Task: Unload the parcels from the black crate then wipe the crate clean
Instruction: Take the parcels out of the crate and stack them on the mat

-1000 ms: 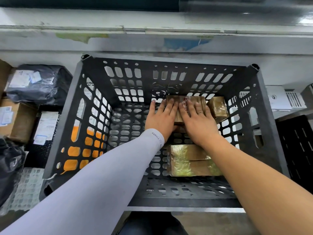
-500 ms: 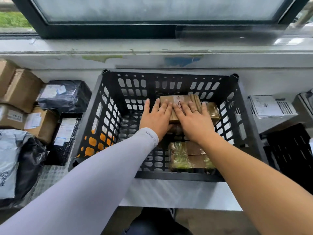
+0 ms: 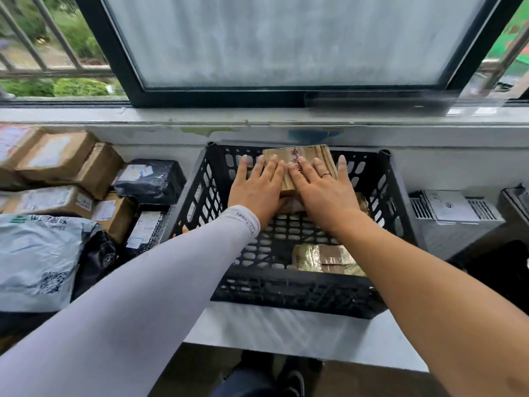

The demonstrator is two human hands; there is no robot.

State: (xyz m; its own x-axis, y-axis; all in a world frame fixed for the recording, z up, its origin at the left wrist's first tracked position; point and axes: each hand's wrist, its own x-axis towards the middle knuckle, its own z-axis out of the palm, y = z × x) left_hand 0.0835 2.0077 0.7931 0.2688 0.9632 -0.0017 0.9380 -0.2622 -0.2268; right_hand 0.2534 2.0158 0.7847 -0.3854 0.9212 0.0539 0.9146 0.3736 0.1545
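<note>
The black crate [image 3: 294, 299] stands on a white table under the window. Both my hands hold one brown taped parcel with red writing [image 3: 300, 156] at the height of the crate's far rim. My left hand [image 3: 257, 184] and my right hand [image 3: 323, 190] lie side by side on top of it, fingers straight, thumbs hidden beneath it. A glossy taped parcel [image 3: 323, 257] lies on the crate floor near the front wall. Part of another parcel [image 3: 362, 200] shows behind my right wrist.
Left of the crate is a pile of cardboard boxes [image 3: 57, 156], a black bagged parcel [image 3: 151, 179] and a grey mailer bag [image 3: 37, 253]. A white device [image 3: 452, 210] sits to the right. The table's front edge [image 3: 286, 330] lies below the crate.
Both hands have risen with the brown parcel from deep in the crate to its far rim. The view has tilted up, so the window and the pile at left show more.
</note>
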